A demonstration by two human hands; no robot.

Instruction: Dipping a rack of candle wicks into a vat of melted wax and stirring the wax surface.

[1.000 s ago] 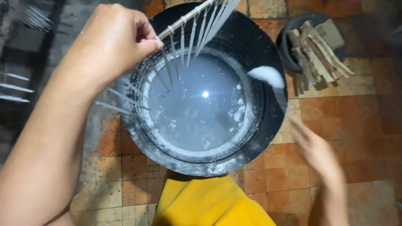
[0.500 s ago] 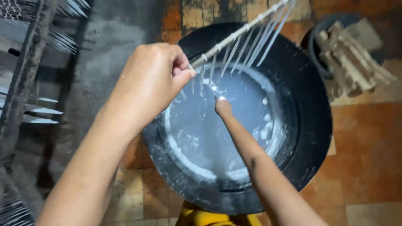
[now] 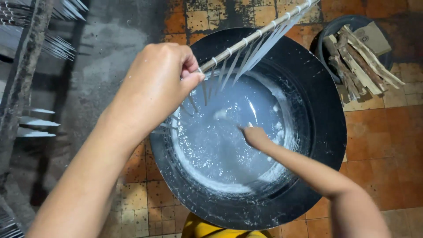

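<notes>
- Left hand (image 3: 154, 88), upper centre, is closed around a stick (image 3: 255, 37) strung with thin white tapers (image 3: 246, 61); hold it level over the pan (image 3: 326, 132).
- Right hand (image 3: 254, 135), mid-frame, dips into the white liquid (image 3: 220, 145); whether its fingers are spread or curled I cannot tell. Move it gently to avoid splashing.

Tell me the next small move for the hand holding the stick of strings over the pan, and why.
Probably lower the stick a little so the strings dip into the white liquid. The left hand has it in a closed grip above the black pan, and the strings hang just over the surface, while the right hand reaches into the liquid beneath them.
</notes>
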